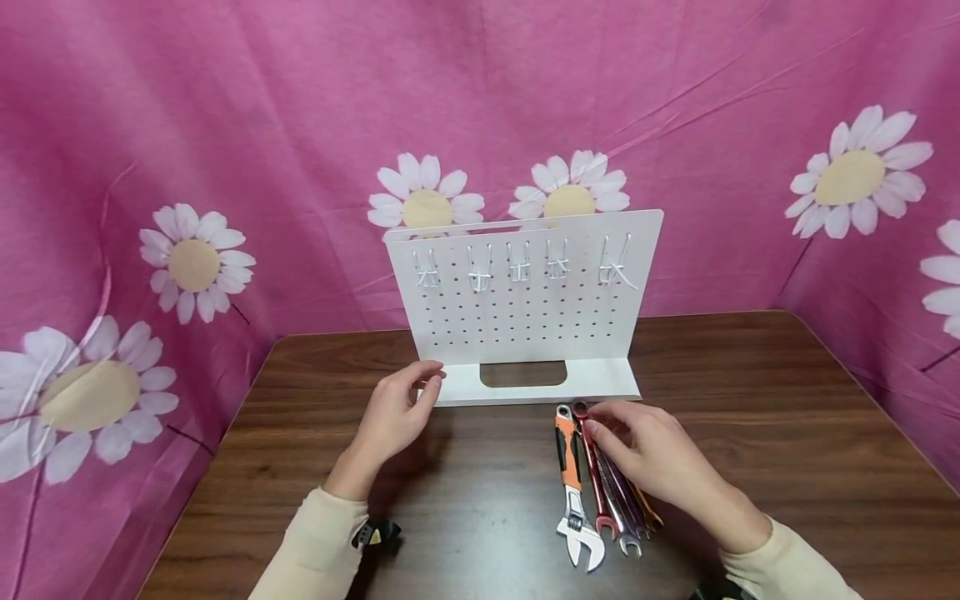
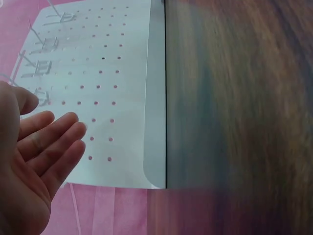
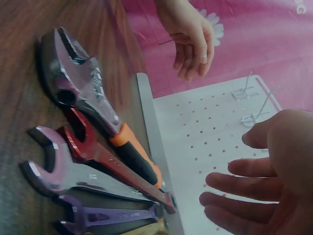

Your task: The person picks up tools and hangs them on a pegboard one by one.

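My left hand (image 1: 393, 412) hovers by the left end of a white pegboard's (image 1: 525, 346) base, fingers loosely bent and holding nothing. Over the upper ends of a row of wrenches is my right hand (image 1: 660, 450); the right wrist view shows its fingers extended, with nothing between them. Leftmost in the row lies an adjustable wrench (image 1: 570, 458) with an orange and black handle. Beside it are a red wrench (image 1: 597, 483), a silver wrench (image 3: 98, 177), a purple wrench (image 3: 112, 215) and a gold wrench (image 3: 146, 228), partly hidden in the head view by my right hand.
Several white wire hooks (image 1: 480, 275) are fixed along the pegboard's upper part. The board stands at the back of a brown wooden table (image 1: 300, 467). Behind it hangs a pink cloth (image 1: 315, 125) printed with daisies.
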Demonstrator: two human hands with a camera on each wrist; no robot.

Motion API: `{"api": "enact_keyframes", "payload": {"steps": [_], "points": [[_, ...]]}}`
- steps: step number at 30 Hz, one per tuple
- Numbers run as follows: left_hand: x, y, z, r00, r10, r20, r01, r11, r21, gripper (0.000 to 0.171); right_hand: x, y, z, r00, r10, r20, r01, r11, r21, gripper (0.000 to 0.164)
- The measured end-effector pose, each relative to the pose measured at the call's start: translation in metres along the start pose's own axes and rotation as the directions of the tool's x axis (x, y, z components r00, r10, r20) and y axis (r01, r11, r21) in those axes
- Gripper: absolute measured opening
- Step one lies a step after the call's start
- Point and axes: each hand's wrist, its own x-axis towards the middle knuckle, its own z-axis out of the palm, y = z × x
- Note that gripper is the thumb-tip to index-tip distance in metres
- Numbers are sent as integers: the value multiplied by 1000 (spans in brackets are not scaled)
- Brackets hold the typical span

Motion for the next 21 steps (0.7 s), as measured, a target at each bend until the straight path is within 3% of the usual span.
{"api": "enact_keyframes", "payload": {"steps": [10, 17, 21], "points": [[10, -18, -5, 995, -45, -88, 40, 998, -57, 19, -7, 7, 10, 994, 99, 54, -106, 982, 158, 6], [14, -26, -3, 985, -16, -170, 5, 998, -63, 15, -13, 11, 13, 974, 191, 125, -212, 959, 186, 4], [18, -33, -1, 977, -53, -206, 33, 994, -102, 13, -15, 13, 14, 960, 224, 170, -262, 931, 253, 5]]}}
